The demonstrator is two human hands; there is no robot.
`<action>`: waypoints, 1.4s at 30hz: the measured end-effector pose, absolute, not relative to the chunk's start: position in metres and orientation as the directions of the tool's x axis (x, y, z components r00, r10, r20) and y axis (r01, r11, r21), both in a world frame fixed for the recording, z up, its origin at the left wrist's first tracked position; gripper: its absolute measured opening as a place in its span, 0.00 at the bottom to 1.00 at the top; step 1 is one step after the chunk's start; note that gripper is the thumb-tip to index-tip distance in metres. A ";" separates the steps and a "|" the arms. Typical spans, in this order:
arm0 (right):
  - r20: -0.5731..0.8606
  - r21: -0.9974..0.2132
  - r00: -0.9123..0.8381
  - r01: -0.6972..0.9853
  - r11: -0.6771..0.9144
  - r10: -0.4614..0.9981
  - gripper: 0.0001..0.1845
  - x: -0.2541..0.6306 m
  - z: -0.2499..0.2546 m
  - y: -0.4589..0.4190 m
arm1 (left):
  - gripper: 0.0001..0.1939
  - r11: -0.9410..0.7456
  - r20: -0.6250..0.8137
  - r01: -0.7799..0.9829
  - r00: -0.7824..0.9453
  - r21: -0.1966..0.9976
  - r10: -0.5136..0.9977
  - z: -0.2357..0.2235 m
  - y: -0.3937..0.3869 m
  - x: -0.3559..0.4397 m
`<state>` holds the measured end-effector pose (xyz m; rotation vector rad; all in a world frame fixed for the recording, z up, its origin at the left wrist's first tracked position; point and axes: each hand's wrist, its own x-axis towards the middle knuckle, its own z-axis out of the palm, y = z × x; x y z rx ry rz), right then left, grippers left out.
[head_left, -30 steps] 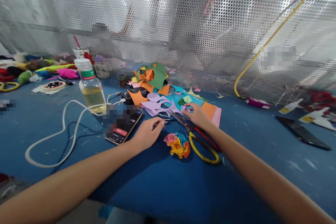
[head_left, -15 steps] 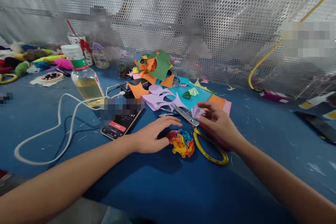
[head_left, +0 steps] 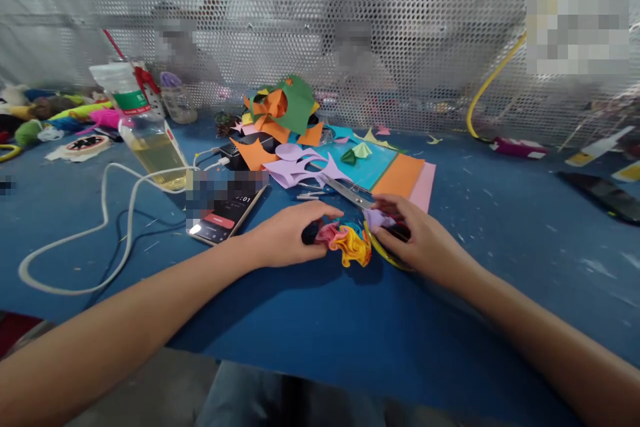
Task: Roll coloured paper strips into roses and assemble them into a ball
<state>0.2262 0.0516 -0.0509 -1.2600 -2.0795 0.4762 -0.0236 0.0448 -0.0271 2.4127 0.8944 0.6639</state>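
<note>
A ruffled paper ball (head_left: 351, 245) in pink, orange, yellow and blue is at the table's middle, tilted up. Around its left side curve the thumb and fingers of my left hand (head_left: 295, 233), closed on its edge. My right hand (head_left: 417, 233) pinches a small folded purple paper piece (head_left: 376, 219) close to the ball's right side. Beneath and behind that hand lie scissors (head_left: 353, 193) with yellow handles, their loops partly hidden. Beyond the blades are purple paper offcuts (head_left: 300, 165) and two small folded green pieces (head_left: 362, 149).
Orange paper (head_left: 399, 175) and other coloured sheets lie behind the right hand. At left stand a phone (head_left: 229, 210), a white cable (head_left: 105, 213) and a bottle (head_left: 150, 140) of yellowish liquid. A perforated metal panel (head_left: 300, 7) closes the back. Another phone (head_left: 600, 193) lies far right.
My left hand has closed on the paper ball and tilted it up. My right hand has brought the purple piece closer to it. The whole view has shifted slightly.
</note>
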 end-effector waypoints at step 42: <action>0.628 0.270 -0.753 0.448 0.852 0.196 0.13 0.204 -0.028 0.017 | 0.16 0.118 -0.123 0.035 0.216 0.992 0.969 -0.015 0.019 0.009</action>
